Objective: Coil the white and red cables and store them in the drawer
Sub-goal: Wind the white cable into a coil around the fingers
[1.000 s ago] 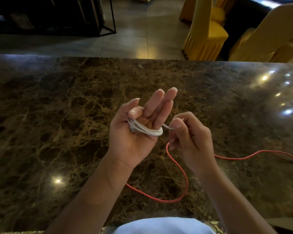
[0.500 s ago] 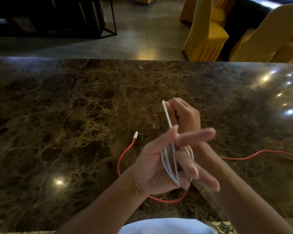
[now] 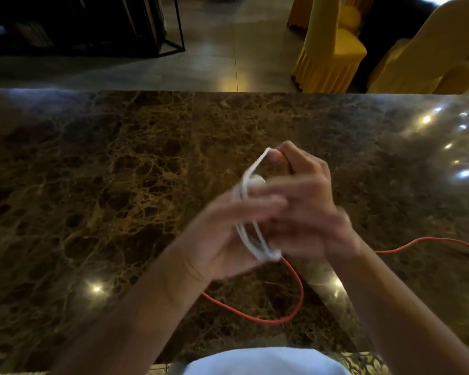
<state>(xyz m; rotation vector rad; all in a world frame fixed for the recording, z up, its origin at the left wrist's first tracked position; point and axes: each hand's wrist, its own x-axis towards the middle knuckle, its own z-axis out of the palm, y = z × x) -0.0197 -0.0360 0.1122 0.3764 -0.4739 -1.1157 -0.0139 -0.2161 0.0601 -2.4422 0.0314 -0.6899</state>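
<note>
The white cable (image 3: 246,234) is wound in several loops around the fingers of my left hand (image 3: 222,234), which is blurred with motion above the marble counter (image 3: 92,185). My right hand (image 3: 303,190) sits just behind and right of it, thumb and forefinger pinching the cable's free strand at the top. The red cable (image 3: 287,318) lies loose on the counter below my hands, curving in a loop and running off toward the right edge. Its left end is hidden under my left forearm. No drawer is in view.
The counter's far edge runs across the upper frame, with tiled floor beyond. Yellow-covered chairs (image 3: 333,44) stand at the back right and a dark metal-framed shelf (image 3: 92,23) at the back left. My white shirt (image 3: 263,361) shows at the bottom.
My left hand has turned from palm-up to sideways and lifted, with the white loops now around its fingers. My right hand carried the free strand up and behind it. The red cable's white plug is now covered.
</note>
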